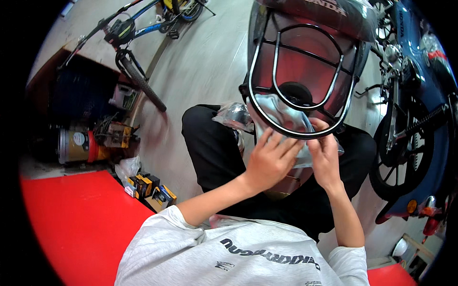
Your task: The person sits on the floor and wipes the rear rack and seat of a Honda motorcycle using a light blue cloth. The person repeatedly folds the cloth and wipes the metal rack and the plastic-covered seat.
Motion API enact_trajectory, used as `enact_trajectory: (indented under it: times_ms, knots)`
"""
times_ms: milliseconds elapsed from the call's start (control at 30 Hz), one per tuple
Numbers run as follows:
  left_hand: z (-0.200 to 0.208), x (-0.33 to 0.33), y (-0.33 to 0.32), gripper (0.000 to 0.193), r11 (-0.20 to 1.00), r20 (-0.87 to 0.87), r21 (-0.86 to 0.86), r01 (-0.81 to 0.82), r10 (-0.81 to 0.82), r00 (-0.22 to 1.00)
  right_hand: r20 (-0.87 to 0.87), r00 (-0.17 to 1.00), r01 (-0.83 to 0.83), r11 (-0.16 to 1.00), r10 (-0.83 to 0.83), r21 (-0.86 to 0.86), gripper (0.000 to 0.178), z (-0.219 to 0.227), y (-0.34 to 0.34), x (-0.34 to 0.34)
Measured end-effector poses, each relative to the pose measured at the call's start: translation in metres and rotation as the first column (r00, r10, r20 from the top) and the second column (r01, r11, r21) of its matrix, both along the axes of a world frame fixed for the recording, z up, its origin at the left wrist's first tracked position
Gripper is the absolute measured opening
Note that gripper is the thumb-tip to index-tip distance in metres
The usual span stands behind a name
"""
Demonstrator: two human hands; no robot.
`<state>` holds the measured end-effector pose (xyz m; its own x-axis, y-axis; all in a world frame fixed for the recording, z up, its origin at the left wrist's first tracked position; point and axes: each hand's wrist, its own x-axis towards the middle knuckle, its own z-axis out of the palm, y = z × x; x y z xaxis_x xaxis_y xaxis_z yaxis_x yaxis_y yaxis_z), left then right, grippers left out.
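Note:
A pale grey-blue cloth (278, 110) is draped under and through the rear end of a black tubular rack (277, 62) on a red motorcycle tail. With its fingers bent over the cloth at the rack's near bar, my left hand (271, 161) presses and grips it. To its right, my right hand (326, 157) closes around the cloth's edge by the same bar, fingertips reaching up behind the tube. Part of the cloth hangs below the rack between both hands. A clear-wrapped turn signal (237, 116) sticks out left of the rack.
My knees flank the motorcycle tail. A blue motorcycle (416, 95) stands close on the right, its rear wheel near my right knee. A bicycle (138, 78) leans at the upper left. Small boxes (163, 195) and a tub (76, 146) sit left, beyond a red surface (76, 214).

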<state>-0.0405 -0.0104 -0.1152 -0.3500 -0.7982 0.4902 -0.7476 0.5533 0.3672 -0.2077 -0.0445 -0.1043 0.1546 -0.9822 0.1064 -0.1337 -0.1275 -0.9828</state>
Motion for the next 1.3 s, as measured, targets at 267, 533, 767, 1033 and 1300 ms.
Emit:
enact_trajectory:
  times_ms: [267, 533, 767, 1033, 1300]
  knots:
    - [0.015, -0.01, -0.003, 0.043, 0.982, -0.206, 0.038, 0.186, -0.174, 0.963, -0.279, 0.96, 0.006, 0.998, -0.021, -0.057, 0.017, 0.006, -0.025, -0.015]
    - [0.013, 0.011, -0.022, 0.053, 0.994, -0.045, 0.091, 0.064, -0.06, 0.997, -0.173, 0.816, 0.511, 0.828, -0.551, -0.231, 0.035, -0.007, -0.098, -0.068]
    - [0.003, -0.006, -0.029, 0.064, 0.996, -0.01, 0.072, -0.06, 0.061, 0.998, -0.439, 0.511, 0.326, 0.639, -0.739, -0.697, 0.043, -0.007, -0.107, -0.053]
    - [-0.008, -0.01, -0.03, 0.063, 0.994, 0.013, 0.02, -0.11, 0.11, 0.994, -0.252, 0.757, 0.312, 0.671, -0.603, -0.672, 0.062, -0.035, -0.154, -0.056]
    - [-0.006, -0.018, -0.033, 0.066, 0.994, 0.057, 0.009, -0.112, 0.112, 0.992, 0.168, 0.82, 0.57, 0.808, -0.547, -0.15, 0.054, -0.091, -0.258, -0.119]
